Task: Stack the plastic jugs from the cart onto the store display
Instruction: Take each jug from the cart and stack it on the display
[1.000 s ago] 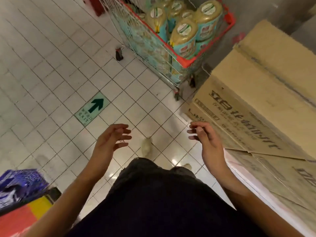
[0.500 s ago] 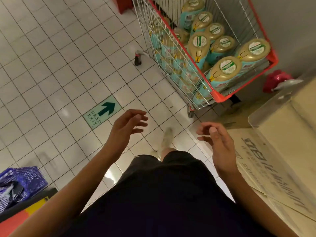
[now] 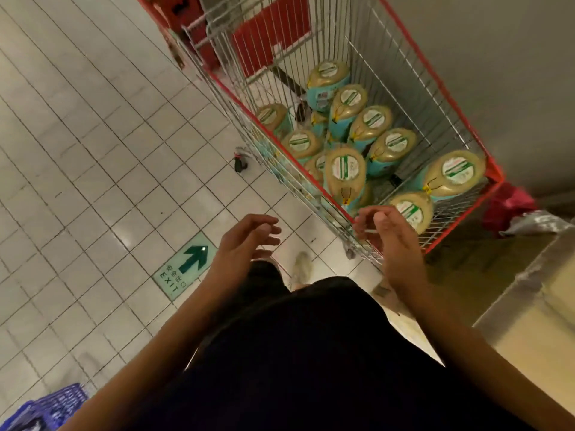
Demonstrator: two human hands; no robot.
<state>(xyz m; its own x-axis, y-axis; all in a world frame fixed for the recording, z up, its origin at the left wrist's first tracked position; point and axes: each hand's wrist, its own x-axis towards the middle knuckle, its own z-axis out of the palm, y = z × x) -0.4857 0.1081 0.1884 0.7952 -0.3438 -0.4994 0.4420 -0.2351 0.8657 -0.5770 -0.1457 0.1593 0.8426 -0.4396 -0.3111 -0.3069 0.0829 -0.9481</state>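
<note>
Head view: my left hand (image 3: 245,241) and right hand (image 3: 392,244) hang at frame centre, fingers loosely curled, gripping nothing. Left hand is over the white tiled floor (image 3: 93,150), just above a green EXIT arrow sign (image 3: 186,267). Right hand is in front of the near corner of the red-rimmed wire cart (image 3: 495,177); contact with the wire cannot be determined. The plastic jugs (image 3: 345,169) lie packed inside the cart, upper right of frame. A blue basket (image 3: 59,405) sits at lower left.
</note>
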